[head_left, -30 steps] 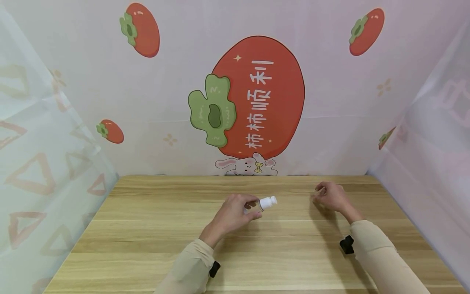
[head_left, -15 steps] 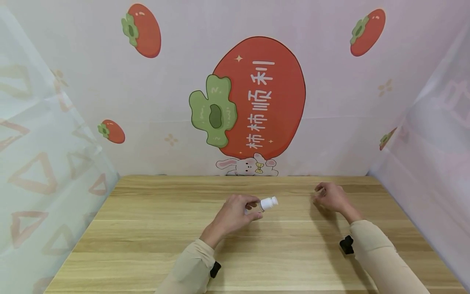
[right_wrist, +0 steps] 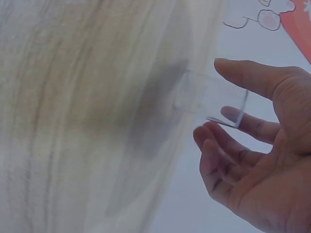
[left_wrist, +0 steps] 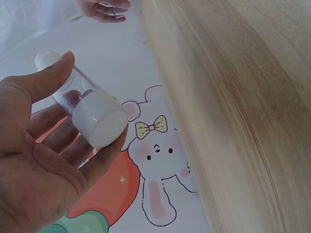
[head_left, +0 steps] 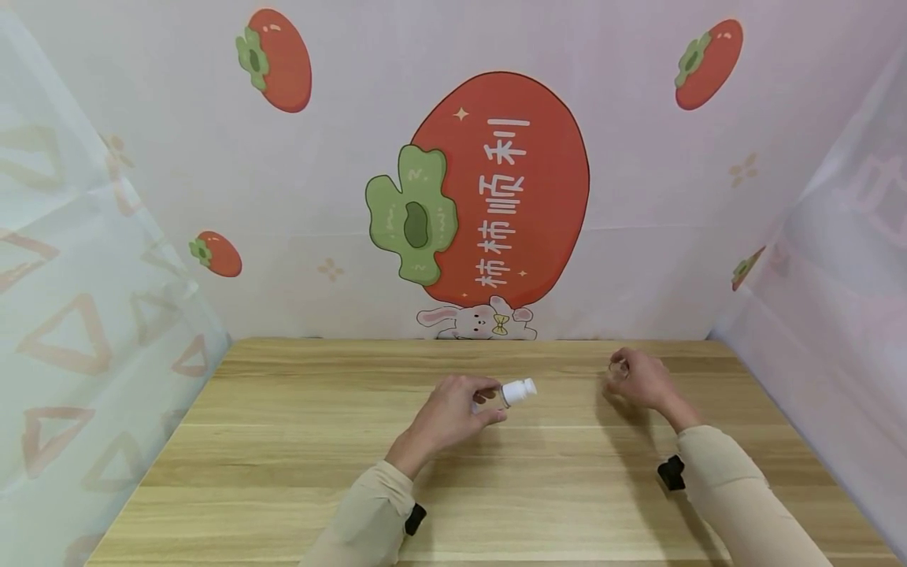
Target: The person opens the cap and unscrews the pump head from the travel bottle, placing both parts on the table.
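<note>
In the head view my left hand point(head_left: 453, 409) grips a small clear bottle point(head_left: 519, 390) tilted above the table, its white narrow-tipped top pointing right. Seen from the left wrist, the thumb presses one side of the bottle point(left_wrist: 100, 119) and the fingers curl under the other; a thick white end faces the camera. Farther right, my right hand point(head_left: 641, 380) pinches a clear cap point(head_left: 619, 369) between thumb and fingers. The right wrist view shows this see-through cap point(right_wrist: 209, 94) reaching out past the fingertips. A gap separates the two hands.
A wood-grain table point(head_left: 283, 441) lies under both hands. Behind it hangs a white curtain point(head_left: 326, 157) printed with persimmons and a rabbit, and similar cloth closes off both sides. Each sleeve carries a black wrist camera point(head_left: 416, 520).
My right hand has lifted and turned slightly, so the clear cap's round outline now shows beside the fingers. The left hand and bottle have stayed almost still.
</note>
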The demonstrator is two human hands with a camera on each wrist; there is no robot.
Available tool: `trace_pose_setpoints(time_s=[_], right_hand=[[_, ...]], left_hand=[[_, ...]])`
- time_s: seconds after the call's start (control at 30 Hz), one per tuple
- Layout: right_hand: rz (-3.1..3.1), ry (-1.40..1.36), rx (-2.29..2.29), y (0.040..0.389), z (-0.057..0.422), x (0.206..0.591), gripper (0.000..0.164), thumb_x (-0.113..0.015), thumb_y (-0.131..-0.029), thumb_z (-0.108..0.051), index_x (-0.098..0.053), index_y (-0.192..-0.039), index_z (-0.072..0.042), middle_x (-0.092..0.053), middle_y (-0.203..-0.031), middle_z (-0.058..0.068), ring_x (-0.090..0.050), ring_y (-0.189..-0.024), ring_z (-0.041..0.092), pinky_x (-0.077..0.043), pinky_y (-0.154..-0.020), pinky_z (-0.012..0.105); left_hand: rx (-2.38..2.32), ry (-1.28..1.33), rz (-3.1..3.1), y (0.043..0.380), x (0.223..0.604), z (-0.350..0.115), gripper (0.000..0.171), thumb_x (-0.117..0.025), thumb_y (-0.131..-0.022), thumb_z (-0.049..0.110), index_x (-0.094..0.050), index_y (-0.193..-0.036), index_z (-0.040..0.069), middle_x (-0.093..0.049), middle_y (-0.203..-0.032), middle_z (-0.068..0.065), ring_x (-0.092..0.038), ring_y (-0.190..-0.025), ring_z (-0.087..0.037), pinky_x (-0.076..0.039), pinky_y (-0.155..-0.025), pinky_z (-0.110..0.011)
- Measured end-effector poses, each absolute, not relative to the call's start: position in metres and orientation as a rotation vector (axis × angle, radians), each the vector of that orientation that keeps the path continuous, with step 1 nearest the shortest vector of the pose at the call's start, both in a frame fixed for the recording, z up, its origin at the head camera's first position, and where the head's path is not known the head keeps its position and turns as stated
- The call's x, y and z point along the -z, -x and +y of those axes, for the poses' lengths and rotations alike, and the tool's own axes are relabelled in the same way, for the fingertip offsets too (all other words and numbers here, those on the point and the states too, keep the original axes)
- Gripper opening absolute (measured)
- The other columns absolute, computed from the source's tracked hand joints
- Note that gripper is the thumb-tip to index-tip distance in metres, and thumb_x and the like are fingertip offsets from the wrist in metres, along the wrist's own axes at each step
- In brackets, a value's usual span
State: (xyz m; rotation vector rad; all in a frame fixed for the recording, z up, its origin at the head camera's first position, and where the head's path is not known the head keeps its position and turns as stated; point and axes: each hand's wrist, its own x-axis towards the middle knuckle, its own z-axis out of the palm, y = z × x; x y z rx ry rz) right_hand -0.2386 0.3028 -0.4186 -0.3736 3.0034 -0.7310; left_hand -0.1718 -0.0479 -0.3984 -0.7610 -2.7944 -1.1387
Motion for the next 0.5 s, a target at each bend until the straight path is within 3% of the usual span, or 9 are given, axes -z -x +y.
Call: trace_pose_setpoints(time_s=[0.33,0.5], right_hand=[[3.112,0.363,0.642,0.229,0.290,0.398,0.058,-0.079,-0.087,-0.026,-0.059,-0.128,0.009,-0.058,-0.121,0.033,-0.054,-0.109,0.051,-0.045,-0.087,0.064],[3.156,0.413,0.603,0.223,0.282,0.391,0.057,-0.080,-0.087,-0.028,-0.061,-0.128,0.006,-0.058,-0.119,0.030,-0.055,-0.106,0.049,-0.045,-0.087,0.063]], left_hand=[[1.144,0.731,-2.803,0.171,0.393,-0.049,0.039,-0.083,-0.086,0.026,-0.074,-0.119,0.007,-0.075,-0.109,-0.006,-0.071,-0.098,-0.022,-0.057,-0.084,-0.035],[1.141,0.719,-2.801,0.171,0.392,-0.050,0.038,-0.083,-0.086,0.026,-0.074,-0.119,0.007,-0.075,-0.109,-0.005,-0.071,-0.097,-0.020,-0.057,-0.085,-0.036]])
